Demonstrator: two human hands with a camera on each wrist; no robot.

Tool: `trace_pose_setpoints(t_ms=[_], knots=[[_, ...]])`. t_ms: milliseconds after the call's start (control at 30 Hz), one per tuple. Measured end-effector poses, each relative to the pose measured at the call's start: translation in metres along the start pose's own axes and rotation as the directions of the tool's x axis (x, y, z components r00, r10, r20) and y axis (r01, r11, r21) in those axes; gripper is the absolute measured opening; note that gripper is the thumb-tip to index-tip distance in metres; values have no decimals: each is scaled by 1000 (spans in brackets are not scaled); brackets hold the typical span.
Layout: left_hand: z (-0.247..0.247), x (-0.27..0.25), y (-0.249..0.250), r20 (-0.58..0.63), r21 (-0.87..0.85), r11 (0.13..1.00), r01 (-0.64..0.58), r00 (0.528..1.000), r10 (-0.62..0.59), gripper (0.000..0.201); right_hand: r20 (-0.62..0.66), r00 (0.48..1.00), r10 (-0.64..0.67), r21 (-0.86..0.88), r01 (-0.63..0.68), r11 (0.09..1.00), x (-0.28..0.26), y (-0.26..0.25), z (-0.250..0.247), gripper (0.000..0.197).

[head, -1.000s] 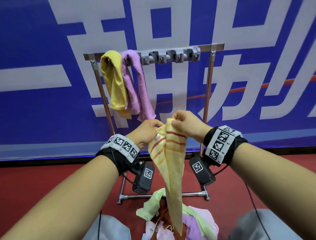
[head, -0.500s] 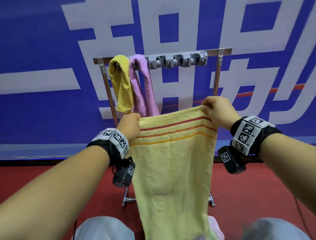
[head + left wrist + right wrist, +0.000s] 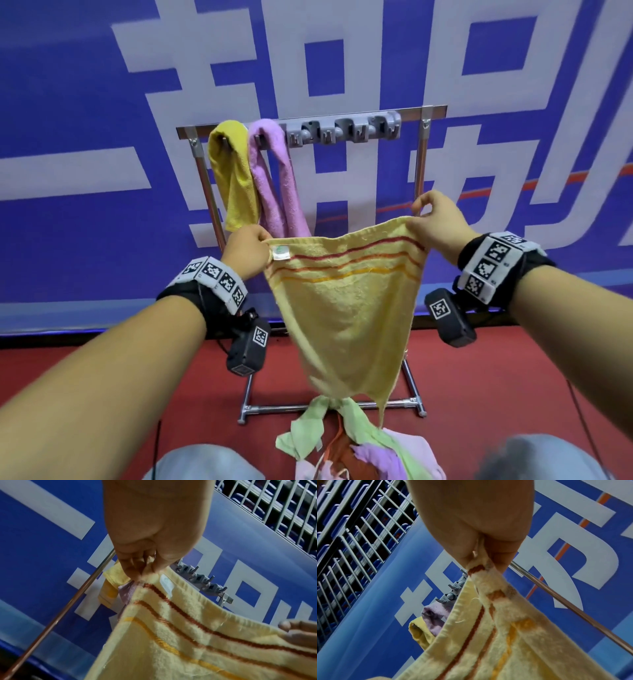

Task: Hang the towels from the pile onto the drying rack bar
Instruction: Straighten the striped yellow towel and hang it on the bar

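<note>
A pale yellow towel with red and orange stripes (image 3: 346, 308) hangs spread between my two hands in front of the drying rack. My left hand (image 3: 246, 251) pinches its upper left corner (image 3: 145, 578) beside the small label. My right hand (image 3: 433, 222) pinches the upper right corner (image 3: 479, 566), held a little higher. The rack's top bar (image 3: 411, 111) carries a yellow towel (image 3: 231, 174) and a purple towel (image 3: 274, 178) at its left end. The pile of towels (image 3: 359, 448) lies on the red floor below the held towel.
A grey hook strip (image 3: 342, 132) is fixed along the middle of the rack bar. The rack's uprights (image 3: 423, 161) and base bar (image 3: 284, 407) stand before a blue banner wall. My knees (image 3: 202, 464) show at the bottom edge.
The towel, bunched between my hands a second ago, has been pulled wide open. Its lower end has lifted clear of the pile, and my right hand now holds its corner higher.
</note>
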State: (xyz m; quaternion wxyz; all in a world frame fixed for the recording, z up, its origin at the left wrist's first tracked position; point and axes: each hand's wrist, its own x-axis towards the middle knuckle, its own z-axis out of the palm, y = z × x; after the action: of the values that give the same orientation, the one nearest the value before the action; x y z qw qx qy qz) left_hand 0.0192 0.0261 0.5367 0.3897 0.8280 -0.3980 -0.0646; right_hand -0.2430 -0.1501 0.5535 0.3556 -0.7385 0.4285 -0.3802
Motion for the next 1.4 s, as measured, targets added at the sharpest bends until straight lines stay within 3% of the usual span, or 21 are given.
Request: trace_pose_setpoints(t_ms=[200,367,467,567,667,733,867,1067,1167,1400], knots=[[11,-7,17,43,-324,945,50,998,-38,11,189,972,137,259,-184,948,-9,-11,16,23],[15,-15,46,49,-452,891,52,998,-33,14,415,903,110,374,-279,885,-16,-24,24,21],[12,-19,59,77,-465,885,28,997,10,11,479,875,73,361,-272,892,-22,-34,29,21],[5,-22,64,90,-442,897,-10,994,55,13,498,867,20,326,-208,922,-25,-40,32,30],[1,-24,57,82,-397,917,-31,994,68,18,486,865,-125,250,0,968,-30,-40,33,39],[0,-25,49,92,-371,929,-2,995,38,20,447,870,-207,195,131,972,-32,-38,34,35],[2,-25,36,112,-387,920,62,994,-20,21,354,898,-261,121,233,965,-32,-32,35,5],[10,-29,48,137,-414,909,-49,984,115,13,363,844,-395,-67,447,892,-31,-40,47,17],[13,-31,55,168,-430,899,-78,972,165,12,371,825,-425,-20,465,885,-31,-43,51,17],[15,-34,67,214,-492,869,-54,960,180,16,340,876,-343,5,363,932,-32,-41,56,23]])
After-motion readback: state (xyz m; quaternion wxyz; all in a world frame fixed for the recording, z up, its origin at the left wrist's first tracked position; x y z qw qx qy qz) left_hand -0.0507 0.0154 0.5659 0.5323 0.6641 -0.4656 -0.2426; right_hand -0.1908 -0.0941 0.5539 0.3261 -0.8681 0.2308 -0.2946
